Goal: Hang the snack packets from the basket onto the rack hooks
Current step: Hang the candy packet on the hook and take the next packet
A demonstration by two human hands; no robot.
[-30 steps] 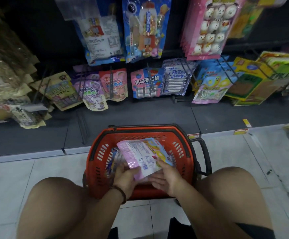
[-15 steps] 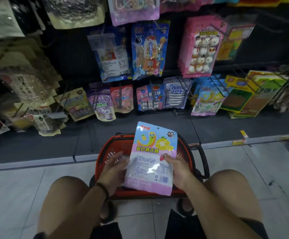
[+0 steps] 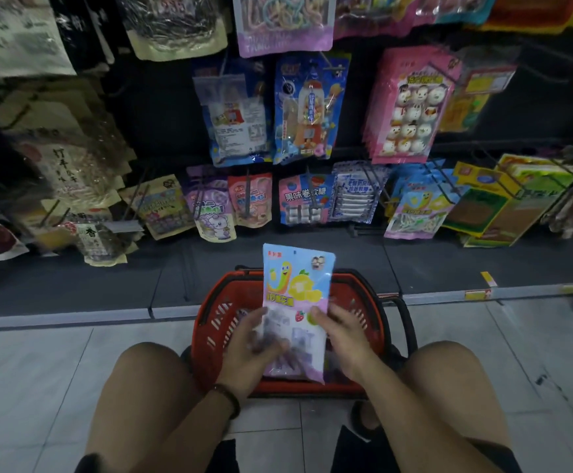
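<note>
A snack packet [image 3: 297, 288], light blue on top and pale purple below with yellow cartoon shapes, stands upright above the red basket [image 3: 210, 322]. My left hand [image 3: 251, 349] grips its lower left side and my right hand [image 3: 341, 339] grips its right edge. The lower part of the packet is blurred. Matching packets [image 3: 415, 213] hang on a low rack hook [image 3: 444, 180] to the right. What lies inside the basket is mostly hidden behind the packet and my hands.
The dark rack holds rows of hanging packets: blue toy candy packs [image 3: 307, 107], a pink stack [image 3: 411, 107], green-yellow packs [image 3: 503, 199], brown bags [image 3: 73, 158] at left. A grey base shelf [image 3: 107, 288] runs under them. My bare knees flank the basket on the tiled floor [image 3: 32, 387].
The packet came up out of the basket, turned from tilted to upright, and now sits a little higher. The view has tipped up, showing more of the rack.
</note>
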